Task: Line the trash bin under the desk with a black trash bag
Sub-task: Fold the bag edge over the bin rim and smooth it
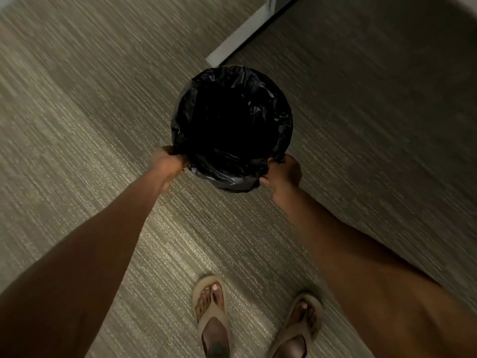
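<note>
A round trash bin [289, 117] is seen from straight above over the carpet, its mouth wide and dark. A crinkled black trash bag [227, 174] lines the inside and folds over the rim all round. My left hand [166, 164] grips the bagged rim at the bin's near left. On the near right, my right hand [284, 174] grips the rim the same way. Both arms reach forward from the bottom of the view. The bin's walls and base are hidden under the bag.
Grey striped carpet [90, 112] covers the floor. A white desk leg or panel edge [240, 34] runs diagonally at the top, just beyond the bin. My two feet in tan sandals [211, 313] stand at the bottom, behind the bin.
</note>
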